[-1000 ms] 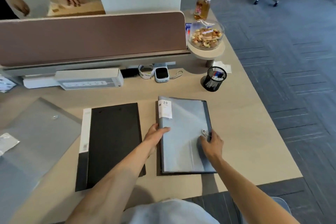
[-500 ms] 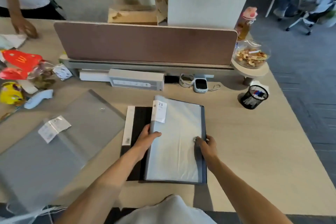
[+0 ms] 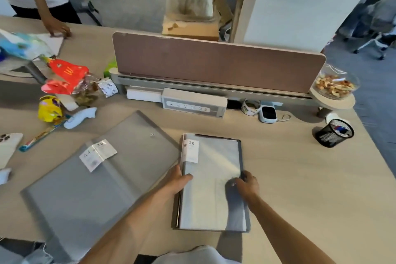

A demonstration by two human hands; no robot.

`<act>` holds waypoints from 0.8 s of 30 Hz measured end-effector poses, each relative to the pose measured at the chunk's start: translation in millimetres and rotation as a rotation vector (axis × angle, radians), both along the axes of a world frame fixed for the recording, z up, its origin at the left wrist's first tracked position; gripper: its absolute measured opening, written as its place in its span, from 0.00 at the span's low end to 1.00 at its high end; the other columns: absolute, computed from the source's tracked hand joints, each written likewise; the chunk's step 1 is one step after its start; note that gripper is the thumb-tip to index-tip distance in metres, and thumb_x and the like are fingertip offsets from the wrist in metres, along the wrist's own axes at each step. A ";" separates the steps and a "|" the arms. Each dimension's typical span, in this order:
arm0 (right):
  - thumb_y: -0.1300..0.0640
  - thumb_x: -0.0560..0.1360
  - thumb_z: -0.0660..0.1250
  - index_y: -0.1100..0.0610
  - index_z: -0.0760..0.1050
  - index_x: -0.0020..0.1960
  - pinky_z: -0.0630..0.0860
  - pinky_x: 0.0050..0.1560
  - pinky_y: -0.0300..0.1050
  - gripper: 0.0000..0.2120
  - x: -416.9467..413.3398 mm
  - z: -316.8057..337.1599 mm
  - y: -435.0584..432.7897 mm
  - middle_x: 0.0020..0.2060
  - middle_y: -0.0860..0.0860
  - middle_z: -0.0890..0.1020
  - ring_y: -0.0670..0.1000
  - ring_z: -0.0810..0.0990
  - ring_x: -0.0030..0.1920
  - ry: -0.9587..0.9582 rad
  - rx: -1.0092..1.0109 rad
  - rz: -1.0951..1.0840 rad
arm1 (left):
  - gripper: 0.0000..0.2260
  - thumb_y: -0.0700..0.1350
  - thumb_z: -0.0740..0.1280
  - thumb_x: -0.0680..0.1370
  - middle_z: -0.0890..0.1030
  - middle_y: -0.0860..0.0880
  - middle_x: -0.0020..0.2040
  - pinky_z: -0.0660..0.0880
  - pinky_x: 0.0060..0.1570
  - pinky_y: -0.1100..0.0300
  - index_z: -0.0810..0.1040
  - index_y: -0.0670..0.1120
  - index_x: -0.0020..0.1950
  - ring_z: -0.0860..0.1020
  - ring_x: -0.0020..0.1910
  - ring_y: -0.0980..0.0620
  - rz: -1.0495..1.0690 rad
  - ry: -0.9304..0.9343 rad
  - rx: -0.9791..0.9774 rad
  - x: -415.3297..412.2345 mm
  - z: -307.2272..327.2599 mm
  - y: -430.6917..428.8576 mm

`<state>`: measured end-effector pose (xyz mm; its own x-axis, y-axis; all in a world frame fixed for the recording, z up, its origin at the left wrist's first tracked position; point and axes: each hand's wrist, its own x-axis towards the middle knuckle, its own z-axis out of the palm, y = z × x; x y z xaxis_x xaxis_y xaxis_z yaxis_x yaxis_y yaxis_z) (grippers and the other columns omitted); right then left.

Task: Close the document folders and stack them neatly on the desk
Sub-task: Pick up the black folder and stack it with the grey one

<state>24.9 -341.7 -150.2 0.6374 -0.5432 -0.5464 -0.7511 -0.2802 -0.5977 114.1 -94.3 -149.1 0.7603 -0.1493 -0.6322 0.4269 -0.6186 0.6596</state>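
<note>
A closed pale grey-blue folder with a "20" label lies in front of me on the desk, on top of a black folder whose edge just shows at the left. My left hand grips its left spine edge, thumb on the cover. My right hand holds its right edge at the clasp. To the left a larger translucent grey folder lies spread open flat, with a white "A4 20" label on it.
A brown divider screen and a power strip box run along the back. A black mesh pen cup stands at the right, a nut bowl behind it. Snack wrappers and a phone lie left. Two people stand beyond the desk.
Both hands slid the grey-blue folder leftward over the black folder until it fully covers it. The view swung left, bringing the open grey folder into full sight.
</note>
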 end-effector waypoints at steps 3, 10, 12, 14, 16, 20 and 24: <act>0.52 0.68 0.68 0.55 0.75 0.61 0.79 0.54 0.52 0.22 -7.6 -1.6 -8.7 0.54 0.57 0.79 0.59 0.79 0.52 -0.020 0.024 -0.036 | 0.28 0.52 0.73 0.60 0.82 0.51 0.55 0.79 0.51 0.55 0.74 0.51 0.59 0.81 0.51 0.52 0.039 -0.011 -0.098 -9.4 28.5 -12.6; 0.58 0.71 0.66 0.59 0.76 0.49 0.73 0.38 0.45 0.08 -41.3 25.6 -60.4 0.43 0.59 0.82 0.58 0.80 0.43 -0.104 0.091 -0.131 | 0.30 0.57 0.77 0.56 0.85 0.53 0.50 0.79 0.55 0.49 0.76 0.55 0.56 0.84 0.49 0.51 0.029 0.182 -0.209 -29.2 34.1 -66.1; 0.58 0.72 0.66 0.61 0.76 0.48 0.71 0.37 0.44 0.08 -55.1 31.4 -83.3 0.40 0.58 0.80 0.56 0.77 0.39 -0.117 0.100 -0.144 | 0.26 0.57 0.77 0.56 0.85 0.54 0.50 0.79 0.56 0.49 0.76 0.57 0.52 0.84 0.49 0.51 0.010 0.148 -0.218 -32.7 28.5 -92.5; 0.59 0.74 0.66 0.63 0.76 0.49 0.70 0.37 0.45 0.08 -70.0 37.9 -109.0 0.39 0.58 0.79 0.54 0.76 0.38 -0.133 0.118 -0.164 | 0.27 0.57 0.77 0.56 0.85 0.55 0.50 0.79 0.56 0.49 0.77 0.56 0.53 0.84 0.49 0.51 -0.031 0.109 -0.209 -33.7 16.9 -124.0; 0.60 0.75 0.65 0.63 0.77 0.49 0.70 0.37 0.45 0.06 -85.2 42.5 -134.8 0.37 0.56 0.79 0.53 0.76 0.38 -0.145 0.125 -0.181 | 0.30 0.55 0.76 0.56 0.85 0.54 0.51 0.79 0.57 0.48 0.76 0.54 0.57 0.83 0.49 0.51 -0.075 0.088 -0.213 -35.3 -0.8 -156.6; 0.60 0.74 0.65 0.63 0.78 0.46 0.70 0.40 0.47 0.07 -114.2 41.3 -184.9 0.36 0.55 0.80 0.55 0.76 0.39 -0.138 0.092 -0.222 | 0.31 0.56 0.75 0.56 0.84 0.52 0.53 0.79 0.57 0.49 0.75 0.54 0.58 0.83 0.51 0.49 -0.124 0.126 -0.190 -55.0 -11.7 -218.2; 0.57 0.74 0.66 0.60 0.77 0.52 0.71 0.43 0.47 0.09 -126.0 43.1 -225.9 0.43 0.56 0.81 0.56 0.78 0.44 -0.148 0.075 -0.202 | 0.36 0.60 0.75 0.54 0.81 0.50 0.56 0.79 0.57 0.51 0.76 0.53 0.61 0.81 0.54 0.48 -0.080 0.125 -0.143 -67.8 -34.0 -261.3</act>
<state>-101.1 -567.6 -107.0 0.5960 -0.6295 -0.4986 -0.6902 -0.0841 -0.7187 46.3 -355.7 -183.1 0.6595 -0.3014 -0.6886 0.4637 -0.5579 0.6883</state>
